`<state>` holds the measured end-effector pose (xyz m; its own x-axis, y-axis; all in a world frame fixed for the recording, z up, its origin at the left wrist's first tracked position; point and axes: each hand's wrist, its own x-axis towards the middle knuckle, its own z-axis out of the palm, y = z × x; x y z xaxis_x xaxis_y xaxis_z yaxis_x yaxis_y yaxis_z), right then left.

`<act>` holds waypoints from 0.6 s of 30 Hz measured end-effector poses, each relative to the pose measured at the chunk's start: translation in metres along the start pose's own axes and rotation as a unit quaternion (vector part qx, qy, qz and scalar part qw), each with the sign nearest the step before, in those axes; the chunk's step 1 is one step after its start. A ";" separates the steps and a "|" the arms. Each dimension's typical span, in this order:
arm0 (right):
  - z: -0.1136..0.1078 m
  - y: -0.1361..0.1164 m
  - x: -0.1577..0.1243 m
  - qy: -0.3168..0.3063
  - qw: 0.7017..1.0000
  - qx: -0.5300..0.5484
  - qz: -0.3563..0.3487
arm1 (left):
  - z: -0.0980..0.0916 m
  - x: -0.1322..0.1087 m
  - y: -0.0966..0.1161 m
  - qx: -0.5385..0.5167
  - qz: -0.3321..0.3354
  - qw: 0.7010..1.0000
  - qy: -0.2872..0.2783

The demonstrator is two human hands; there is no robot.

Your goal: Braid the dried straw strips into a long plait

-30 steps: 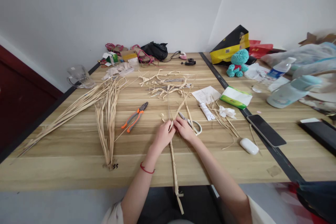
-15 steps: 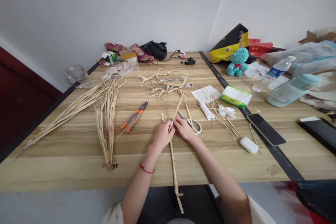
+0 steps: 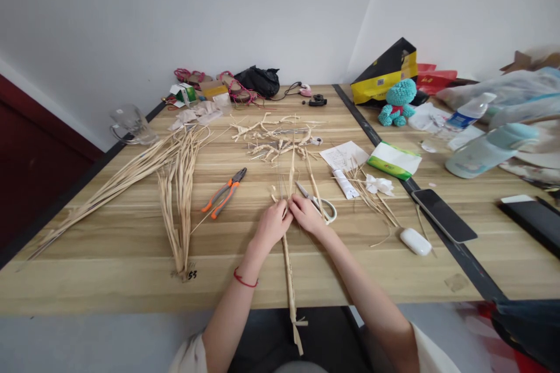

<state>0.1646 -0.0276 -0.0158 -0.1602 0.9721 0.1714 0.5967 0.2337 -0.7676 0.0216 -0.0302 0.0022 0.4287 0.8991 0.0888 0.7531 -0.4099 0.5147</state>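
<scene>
My left hand (image 3: pixel 272 222) and my right hand (image 3: pixel 307 215) meet over the table, fingers closed on a long stick wrapped in pale straw-like strips (image 3: pixel 288 271). Its lower end sticks out past the table's front edge, and its upper part runs away from me beyond my fingertips. Thin wires or strands stand out around the grip; the exact pinch is hidden by my fingers. Beside my right hand lie scissors with white handles (image 3: pixel 331 211), partly under another wrapped piece (image 3: pixel 313 180). Pliers with orange and grey handles (image 3: pixel 224 193) rest to the left of my hands.
Bundles of pale strips (image 3: pixel 186 186) spread over the left side. Wrapped twigs (image 3: pixel 280 143) lie farther back. On the right are a white tube (image 3: pixel 345 183), a tissue pack (image 3: pixel 394 160), a phone (image 3: pixel 444 215), a white case (image 3: pixel 415 242) and a pale blue bottle (image 3: pixel 490 151).
The upper part of the wrapped stick has swung left and now points more straight away from me. Both hands keep their grip in nearly the same place.
</scene>
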 end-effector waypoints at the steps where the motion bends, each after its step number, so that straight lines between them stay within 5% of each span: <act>1: 0.000 0.000 0.000 -0.001 1.000 -0.010 0.000 | 0.000 0.000 0.000 0.005 0.000 1.000 -0.004; 12: 0.005 -0.003 -0.003 -0.012 0.993 -0.118 -0.008 | -0.002 -0.001 0.000 0.048 -0.003 0.998 -0.035; 18: -0.001 -0.002 0.001 0.012 1.000 -0.004 -0.003 | -0.004 0.003 -0.008 -0.092 0.003 0.995 -0.030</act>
<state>0.1635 -0.0267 -0.0132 -0.1459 0.9707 0.1908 0.6013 0.2402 -0.7621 0.0152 -0.0239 0.0016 0.4658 0.8838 0.0439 0.6483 -0.3747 0.6628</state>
